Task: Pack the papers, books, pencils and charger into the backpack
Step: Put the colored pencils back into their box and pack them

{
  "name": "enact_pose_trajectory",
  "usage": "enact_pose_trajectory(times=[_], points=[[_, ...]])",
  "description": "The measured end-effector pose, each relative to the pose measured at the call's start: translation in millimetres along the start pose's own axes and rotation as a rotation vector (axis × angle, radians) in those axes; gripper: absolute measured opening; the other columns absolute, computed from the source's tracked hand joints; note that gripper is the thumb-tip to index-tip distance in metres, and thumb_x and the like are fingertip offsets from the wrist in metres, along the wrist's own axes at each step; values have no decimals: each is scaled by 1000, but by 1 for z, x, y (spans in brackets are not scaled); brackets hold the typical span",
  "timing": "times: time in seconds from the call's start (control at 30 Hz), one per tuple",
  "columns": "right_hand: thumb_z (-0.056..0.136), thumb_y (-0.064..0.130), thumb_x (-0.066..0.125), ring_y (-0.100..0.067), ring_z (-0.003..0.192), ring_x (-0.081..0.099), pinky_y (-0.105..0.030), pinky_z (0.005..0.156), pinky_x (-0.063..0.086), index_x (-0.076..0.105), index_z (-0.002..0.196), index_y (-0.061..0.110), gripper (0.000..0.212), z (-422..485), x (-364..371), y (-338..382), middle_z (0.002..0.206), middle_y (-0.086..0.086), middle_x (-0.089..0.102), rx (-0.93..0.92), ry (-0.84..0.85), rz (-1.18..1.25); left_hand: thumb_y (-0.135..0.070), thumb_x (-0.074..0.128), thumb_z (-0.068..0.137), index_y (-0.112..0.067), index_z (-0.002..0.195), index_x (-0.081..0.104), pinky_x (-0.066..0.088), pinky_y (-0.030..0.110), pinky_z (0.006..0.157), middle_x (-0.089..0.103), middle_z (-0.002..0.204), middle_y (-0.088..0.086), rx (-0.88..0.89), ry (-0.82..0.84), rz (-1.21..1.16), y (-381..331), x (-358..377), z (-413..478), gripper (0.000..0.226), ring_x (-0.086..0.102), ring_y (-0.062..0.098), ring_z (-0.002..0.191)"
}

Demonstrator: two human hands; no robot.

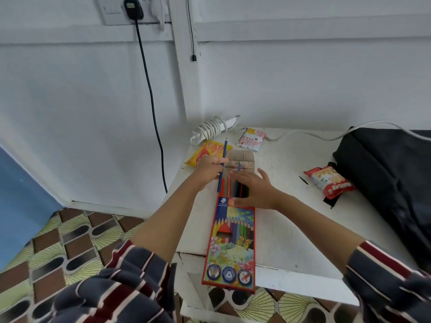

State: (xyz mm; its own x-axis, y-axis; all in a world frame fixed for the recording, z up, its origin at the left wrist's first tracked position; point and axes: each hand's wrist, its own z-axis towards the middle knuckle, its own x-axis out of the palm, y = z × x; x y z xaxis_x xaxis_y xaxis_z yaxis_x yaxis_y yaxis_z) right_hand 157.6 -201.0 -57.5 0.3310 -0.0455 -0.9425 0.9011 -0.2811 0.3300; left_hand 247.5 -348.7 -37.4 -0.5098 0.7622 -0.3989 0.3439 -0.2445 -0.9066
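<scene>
A colourful pencil box [231,243] lies on the white table [291,234], its cardboard flap open at the far end. My left hand [210,170] is shut on a blue pencil [223,159] that points away over the box mouth. My right hand [253,190] lies flat with fingers spread on the pencils [240,190] sticking out of the box. A white charger with coiled cable [213,129] rests at the table's far edge. The black backpack [391,183] lies at the right. I see no papers or books.
A yellow snack packet [200,152], a white-red packet [251,138] and a red snack bag [328,181] lie on the table. A black plug and cord [149,89] hang from the wall socket. The patterned floor [70,241] is at the left.
</scene>
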Motion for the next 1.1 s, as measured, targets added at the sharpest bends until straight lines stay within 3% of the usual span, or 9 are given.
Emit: enact_pose_trajectory(times=[0.07,0.2,0.33,0.63,0.77,0.83,0.9,1.0,1.1], points=[[79,64,54,-13,145,-2,-47,111,-17,9,150,21,93,-1,2,-2,158,2,8,15,66,-70,6,42,92,-4,128,54,48,28,84,53,132,13,9,-11,5,-1,1,-1,40,53,24,112],[79,59,58,-13,145,7,-48,112,-15,24,147,22,85,-4,1,1,155,3,22,-28,27,-16,8,44,90,-5,128,55,49,29,87,53,133,12,23,-24,33,-2,3,0,42,52,25,115],[76,62,59,-13,145,4,-49,112,-14,18,149,20,94,-4,2,0,157,1,14,19,11,-27,8,44,90,-6,128,55,48,32,91,52,135,12,35,-34,62,-4,3,-2,42,51,26,120],[77,55,64,-11,137,26,-45,110,3,51,132,23,65,-9,-1,4,144,7,42,2,-73,-7,8,45,90,-6,128,55,48,35,95,52,135,12,51,-46,70,-5,7,-5,42,50,28,121],[86,43,60,-16,125,44,-40,107,25,46,134,23,54,-3,-7,6,134,0,52,84,-284,403,8,47,89,-5,128,55,51,28,86,56,127,12,81,-22,33,-11,7,-9,42,55,21,110],[91,33,56,-16,112,53,-32,94,39,38,139,20,53,4,-19,10,127,-4,56,140,-344,688,7,51,88,-6,126,56,54,25,76,60,114,12,99,5,-13,-16,7,-11,41,59,19,97],[94,24,53,-16,95,61,-28,87,44,32,142,19,53,13,-32,14,117,-9,60,187,-347,882,7,57,85,-11,121,55,55,28,71,61,105,9,99,41,-60,-19,9,-11,40,61,20,91],[91,4,53,-16,68,63,-19,64,52,38,139,16,51,26,-42,17,93,-9,64,287,-368,1054,5,62,83,-15,120,46,56,28,67,62,102,8,70,58,-119,-20,10,-10,45,63,19,87],[86,-8,55,-16,59,60,-18,48,52,48,131,12,50,32,-42,19,78,-8,62,350,-348,1097,4,62,83,-16,121,39,54,23,62,62,98,6,53,83,-157,-18,8,-12,49,63,13,81]])
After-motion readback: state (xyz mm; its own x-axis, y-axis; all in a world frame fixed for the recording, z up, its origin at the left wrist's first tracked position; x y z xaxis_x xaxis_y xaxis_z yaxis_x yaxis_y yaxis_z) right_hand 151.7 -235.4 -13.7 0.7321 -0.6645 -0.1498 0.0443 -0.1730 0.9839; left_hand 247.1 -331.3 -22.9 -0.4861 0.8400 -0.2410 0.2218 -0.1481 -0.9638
